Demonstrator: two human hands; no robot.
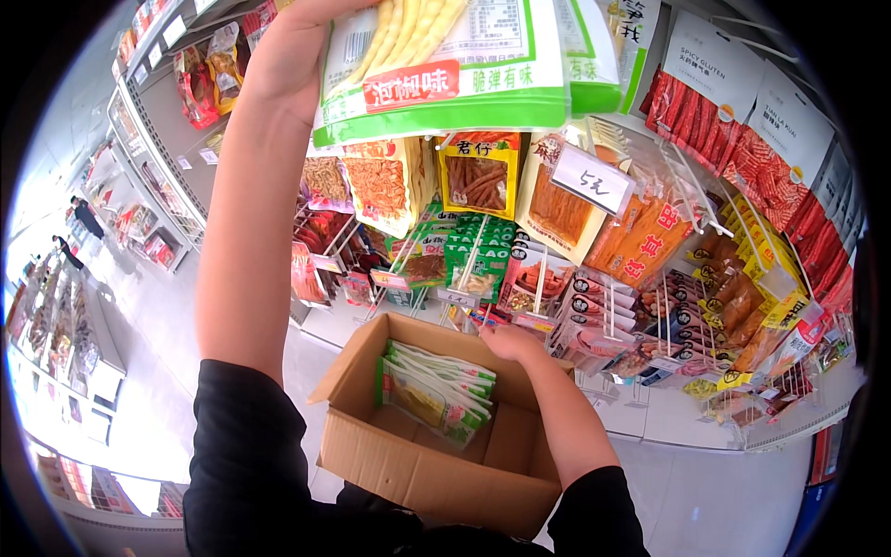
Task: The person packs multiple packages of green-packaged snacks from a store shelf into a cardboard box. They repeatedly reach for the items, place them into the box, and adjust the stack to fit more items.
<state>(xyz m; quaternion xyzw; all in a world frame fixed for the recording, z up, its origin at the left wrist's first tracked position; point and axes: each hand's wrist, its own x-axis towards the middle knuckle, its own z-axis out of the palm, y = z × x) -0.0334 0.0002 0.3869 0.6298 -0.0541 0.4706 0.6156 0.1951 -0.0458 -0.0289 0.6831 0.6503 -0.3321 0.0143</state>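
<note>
My left hand [299,59] is raised at the top edge, its fingers partly cut off by the frame. It holds a green and white plastic food packet [445,83] with pale yellow strips pictured on it. A similar packet [595,76] shows just behind, to the right. Below, an open cardboard box [431,480] stands tilted before my body. My right forearm reaches across its right side, and my right hand [514,342] is closed at the far rim. Several green and white packets [435,393] lean in a stack against the box's far wall.
Snack packets [477,174] hang on metal hooks ahead, with a handwritten price card [592,179] among them. Red snack bags [703,104] hang at the right. White shelving [160,132] and an aisle floor [146,327] lie left, with two people [87,217] far off.
</note>
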